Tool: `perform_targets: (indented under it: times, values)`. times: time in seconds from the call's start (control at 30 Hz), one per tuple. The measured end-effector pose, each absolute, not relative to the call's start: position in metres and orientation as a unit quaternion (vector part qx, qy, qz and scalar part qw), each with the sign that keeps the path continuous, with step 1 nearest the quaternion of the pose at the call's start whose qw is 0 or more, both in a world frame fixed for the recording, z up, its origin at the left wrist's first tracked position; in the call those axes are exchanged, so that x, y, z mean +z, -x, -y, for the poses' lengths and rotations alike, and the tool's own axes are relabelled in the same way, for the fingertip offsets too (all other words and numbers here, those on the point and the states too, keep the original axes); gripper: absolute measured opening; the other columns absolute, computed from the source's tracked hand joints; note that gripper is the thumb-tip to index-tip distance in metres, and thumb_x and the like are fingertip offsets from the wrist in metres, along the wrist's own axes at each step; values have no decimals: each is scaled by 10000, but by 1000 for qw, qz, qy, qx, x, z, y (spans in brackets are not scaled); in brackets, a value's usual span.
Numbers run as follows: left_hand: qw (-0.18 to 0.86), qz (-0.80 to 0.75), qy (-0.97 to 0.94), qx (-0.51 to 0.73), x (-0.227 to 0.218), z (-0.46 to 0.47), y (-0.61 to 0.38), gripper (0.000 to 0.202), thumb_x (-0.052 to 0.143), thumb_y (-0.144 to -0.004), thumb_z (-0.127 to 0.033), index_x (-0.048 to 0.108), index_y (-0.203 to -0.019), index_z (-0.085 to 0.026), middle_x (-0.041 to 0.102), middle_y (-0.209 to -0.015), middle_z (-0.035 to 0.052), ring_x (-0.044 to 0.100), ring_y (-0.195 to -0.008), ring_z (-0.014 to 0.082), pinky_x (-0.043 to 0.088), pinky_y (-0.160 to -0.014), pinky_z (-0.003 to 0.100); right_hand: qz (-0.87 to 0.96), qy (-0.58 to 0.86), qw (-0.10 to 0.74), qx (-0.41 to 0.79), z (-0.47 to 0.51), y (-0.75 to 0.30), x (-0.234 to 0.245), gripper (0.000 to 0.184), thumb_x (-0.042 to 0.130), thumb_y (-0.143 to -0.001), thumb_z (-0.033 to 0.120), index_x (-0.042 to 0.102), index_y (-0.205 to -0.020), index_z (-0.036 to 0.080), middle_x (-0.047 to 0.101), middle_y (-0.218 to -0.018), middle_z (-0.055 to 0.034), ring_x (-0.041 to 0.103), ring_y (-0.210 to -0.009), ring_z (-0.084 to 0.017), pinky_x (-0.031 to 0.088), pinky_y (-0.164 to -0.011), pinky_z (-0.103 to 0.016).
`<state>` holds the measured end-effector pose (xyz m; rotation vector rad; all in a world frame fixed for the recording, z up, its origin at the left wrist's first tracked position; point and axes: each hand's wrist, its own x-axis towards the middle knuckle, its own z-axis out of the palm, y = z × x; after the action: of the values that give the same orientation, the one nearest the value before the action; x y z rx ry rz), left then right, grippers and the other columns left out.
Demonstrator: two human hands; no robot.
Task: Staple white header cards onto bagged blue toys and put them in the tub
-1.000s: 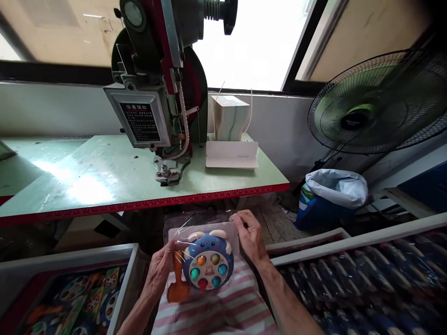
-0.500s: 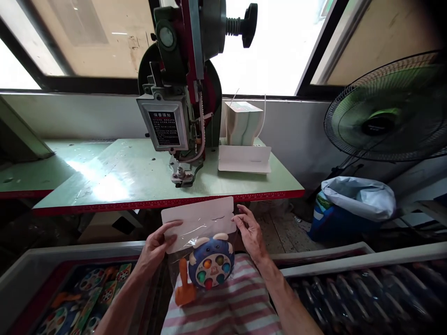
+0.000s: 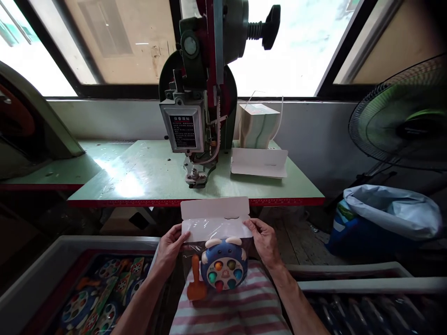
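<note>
A blue round toy [image 3: 224, 264] with coloured buttons and an orange mallet [image 3: 196, 284] lies in a clear plastic bag on my lap. A white header card [image 3: 215, 212] is folded over the top of the bag. My left hand [image 3: 171, 246] pinches the card's lower left corner. My right hand [image 3: 266, 242] pinches its lower right corner. Both hands are closed on the card and bag top, just below the front edge of the green table [image 3: 146, 177].
A green and red press machine [image 3: 200, 93] stands on the table, with a stack of white cards [image 3: 259, 124] and one folded card [image 3: 259, 163] to its right. A tray of packed toys [image 3: 98, 298] sits lower left. A fan [image 3: 405, 121] and a bagged bin [image 3: 384, 218] stand at the right.
The white card came over the top of the bag and both hands closed on its lower corners. The view swung left, shifting the machine and table to the right.
</note>
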<state>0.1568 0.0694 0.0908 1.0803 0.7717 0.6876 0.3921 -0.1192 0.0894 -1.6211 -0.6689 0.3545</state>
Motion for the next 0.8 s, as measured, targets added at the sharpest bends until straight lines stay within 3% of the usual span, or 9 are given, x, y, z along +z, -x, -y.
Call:
perform_targets:
  times: [0.17, 0.4, 0.8]
  values:
    - [758, -305, -467, 339, 99, -67, -157, 403, 880, -731, -336, 741, -1074, -177, 772, -1063, 54, 734, -828, 176, 628, -763, 278, 278, 673, 668, 154, 116, -394, 91, 292, 747, -842, 502, 785, -892, 217, 770, -918, -54, 683, -881, -240, 525, -791, -319]
    - [697, -354, -488, 388, 98, -62, -177, 376, 847, -753, -454, 768, -968, -157, 774, -849, 33, 676, -626, 138, 565, -585, 223, 270, 673, 669, 162, 119, -394, 92, 305, 767, -826, 509, 778, -885, 210, 753, -903, -63, 668, -875, -243, 522, -741, -313]
    - [717, -351, -467, 381, 99, -67, -177, 429, 864, -720, -476, 777, -986, -150, 790, -832, 52, 715, -703, 190, 572, -685, 275, 270, 717, 633, 114, 116, -398, 95, 383, 692, -869, 576, 663, -827, 197, 672, -756, -26, 606, -709, -190, 461, -643, -279]
